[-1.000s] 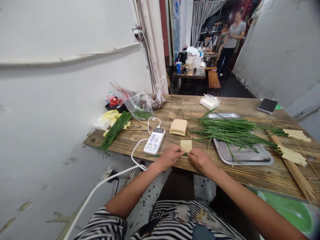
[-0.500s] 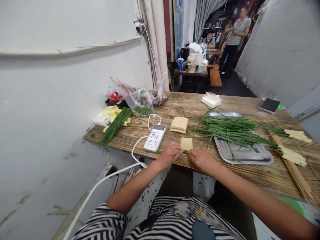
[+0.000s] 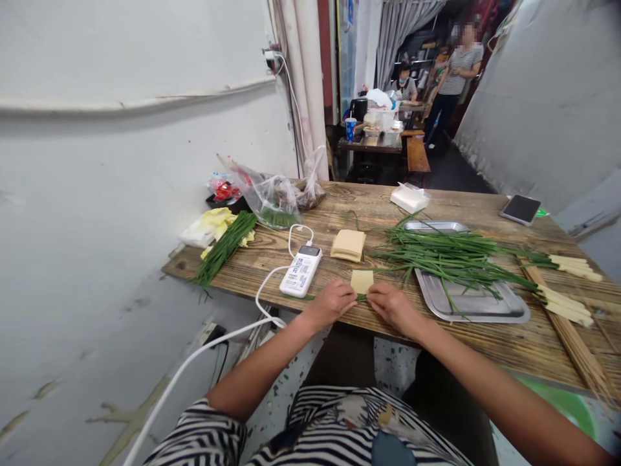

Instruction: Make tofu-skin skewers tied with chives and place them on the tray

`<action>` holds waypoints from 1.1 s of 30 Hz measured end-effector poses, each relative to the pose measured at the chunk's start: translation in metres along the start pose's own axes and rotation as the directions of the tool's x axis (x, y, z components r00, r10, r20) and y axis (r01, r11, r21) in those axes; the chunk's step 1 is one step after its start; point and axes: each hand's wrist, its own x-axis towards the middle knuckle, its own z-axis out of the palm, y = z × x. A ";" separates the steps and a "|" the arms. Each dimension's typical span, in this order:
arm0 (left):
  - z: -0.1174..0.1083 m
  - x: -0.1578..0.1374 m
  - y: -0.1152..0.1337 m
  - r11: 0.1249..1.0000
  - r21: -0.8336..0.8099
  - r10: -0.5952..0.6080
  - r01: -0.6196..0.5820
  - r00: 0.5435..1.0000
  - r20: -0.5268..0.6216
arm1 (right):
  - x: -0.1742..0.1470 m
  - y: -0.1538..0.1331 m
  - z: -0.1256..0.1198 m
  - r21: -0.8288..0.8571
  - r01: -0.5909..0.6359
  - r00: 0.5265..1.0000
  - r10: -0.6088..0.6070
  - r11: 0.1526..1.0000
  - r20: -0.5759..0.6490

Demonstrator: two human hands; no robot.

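A small square of pale yellow tofu sheet lies near the front edge of the wooden table. Along its near side runs a thin bundle of green chives, whose ends stick out to the left past my left hand. That hand is closed, pinching the sheet's near left corner and the chives. At the near right corner my right hand is closed in the same kind of pinch. How far the sheet wraps round the chives is hidden by my fingers. A stack of tofu sheets sits just behind.
On the right, a metal tray bears loose chives. Beyond it are finished-looking rolls and wooden skewers. A white power bank with cables lies left, near a chive bundle and plastic bags. A phone lies far right.
Both hands keep their pinch at the sheet's near edge, with only slight finger movement. The whole view has shifted slightly. In the background, the seated person's head is turned differently.
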 end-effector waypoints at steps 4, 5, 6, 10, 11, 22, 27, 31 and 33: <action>0.000 0.003 0.000 0.999 -0.043 -0.011 0.011 1.000 0.007 | 0.000 0.002 0.002 0.047 -0.065 0.997 0.067 0.997 -0.030; -0.001 0.004 0.000 0.998 -0.065 -0.021 0.022 1.000 0.008 | 0.000 0.002 0.001 0.066 -0.084 0.996 0.086 0.994 -0.027; -0.003 0.005 -0.001 0.995 -0.087 -0.039 0.039 0.999 0.007 | 0.001 0.002 0.000 0.092 -0.102 0.994 0.104 0.991 -0.020; -0.010 0.011 -0.001 0.974 -0.158 -0.162 0.164 0.986 0.027 | 0.006 0.004 -0.006 0.212 -0.198 0.980 0.195 0.957 0.038; -0.012 0.013 -0.001 0.965 -0.170 -0.193 0.198 0.980 0.047 | 0.007 0.006 -0.007 0.228 -0.232 0.973 0.226 0.946 0.052; -0.020 0.030 -0.010 0.956 -0.229 -0.136 0.185 0.967 0.215 | 0.009 0.007 -0.006 0.179 -0.345 0.937 0.350 0.921 0.005; -0.019 0.029 -0.008 0.956 -0.237 -0.126 0.171 0.973 0.193 | 0.002 -0.012 -0.007 -0.230 -0.046 0.999 0.041 0.972 -0.027; -0.021 0.031 -0.008 0.954 -0.263 -0.104 0.148 0.979 0.173 | -0.003 -0.014 0.001 -0.409 0.081 0.997 -0.076 0.909 0.028; -0.021 0.031 -0.008 0.948 -0.283 -0.101 0.148 0.980 0.172 | -0.003 -0.011 0.005 -0.395 0.076 0.997 -0.078 0.915 0.012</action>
